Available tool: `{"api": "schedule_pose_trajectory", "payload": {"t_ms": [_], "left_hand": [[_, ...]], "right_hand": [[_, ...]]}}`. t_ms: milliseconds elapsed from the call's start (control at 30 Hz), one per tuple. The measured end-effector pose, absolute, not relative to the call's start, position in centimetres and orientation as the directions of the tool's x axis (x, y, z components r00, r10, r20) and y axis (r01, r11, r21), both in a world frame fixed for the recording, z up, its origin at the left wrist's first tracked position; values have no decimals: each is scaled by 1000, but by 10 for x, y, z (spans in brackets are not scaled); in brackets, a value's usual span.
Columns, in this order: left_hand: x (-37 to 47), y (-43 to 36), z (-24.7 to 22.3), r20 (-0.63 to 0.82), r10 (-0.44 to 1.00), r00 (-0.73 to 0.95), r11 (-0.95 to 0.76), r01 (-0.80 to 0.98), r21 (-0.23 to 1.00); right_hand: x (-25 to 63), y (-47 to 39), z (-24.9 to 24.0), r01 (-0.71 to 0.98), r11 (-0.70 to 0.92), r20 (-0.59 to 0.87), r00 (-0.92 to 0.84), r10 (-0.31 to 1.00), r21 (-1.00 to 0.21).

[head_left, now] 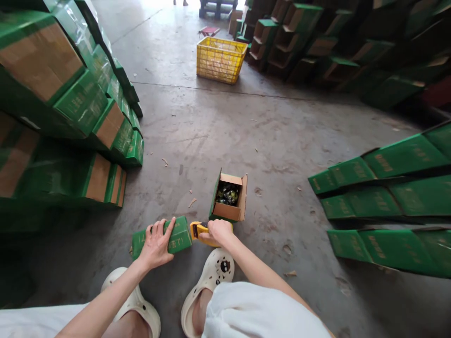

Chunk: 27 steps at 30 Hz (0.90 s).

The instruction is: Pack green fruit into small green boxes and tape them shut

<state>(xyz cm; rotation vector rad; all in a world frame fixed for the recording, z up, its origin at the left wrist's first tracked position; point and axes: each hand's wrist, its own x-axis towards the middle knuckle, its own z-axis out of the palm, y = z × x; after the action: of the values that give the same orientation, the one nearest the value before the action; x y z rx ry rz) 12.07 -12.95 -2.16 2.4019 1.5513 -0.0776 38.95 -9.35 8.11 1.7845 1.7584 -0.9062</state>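
Observation:
A closed green cardboard box lies on the floor in front of my feet. My left hand grips it across the top, fingers spread toward the far edge and thumb at the near side. At the box's right end, my right hand is closed around a yellow-and-black hand tool; its exact kind is unclear. The tool's front points at that end, close to it. Just beyond my right hand stands an open green carton, flaps up, holding dark items in shiny wrapping.
Stacked green cartons rise on the left. Rows of green cartons stand at the right, with open boxes piled behind. A yellow plastic crate sits farther ahead, near a small red stool. Scraps litter the concrete floor.

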Motion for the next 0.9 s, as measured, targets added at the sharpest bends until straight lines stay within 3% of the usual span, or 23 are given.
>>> {"api": "schedule_pose_trajectory", "payload": {"t_ms": [100,167,300,367,467,533,600,667,900], "left_hand": [[133,-128,-22,-181,982,50,-12,979,204],[138,-121,-22,-214,966,-143,194,951,240],[132,-97,-10,-345,914,-215,350,848,398],[123,-88,4,-336,911,-238,395,735,551],[109,-85,27,-518,845,-133,529,355,771],[105,-90,37,-720,689,85,719,50,694],[104,-97,43,-790,548,277,835,-130,534],[104,-102,43,-773,514,370,857,-203,473],[99,-100,37,-730,566,383,824,-245,510]], "right_hand": [[403,-96,76,970,-181,-674,25,738,-163],[417,-95,77,934,-233,-640,6,768,-270],[431,-88,88,807,-235,-589,-165,791,-541],[428,-87,94,719,-227,-580,-289,762,-657],[416,-88,98,600,-243,-572,-447,688,-762],[407,-90,97,560,-255,-569,-503,651,-788],[398,-92,96,552,-253,-569,-529,630,-794],[392,-93,95,556,-251,-575,-543,612,-792],[380,-96,89,564,-277,-603,-545,583,-778]]}}
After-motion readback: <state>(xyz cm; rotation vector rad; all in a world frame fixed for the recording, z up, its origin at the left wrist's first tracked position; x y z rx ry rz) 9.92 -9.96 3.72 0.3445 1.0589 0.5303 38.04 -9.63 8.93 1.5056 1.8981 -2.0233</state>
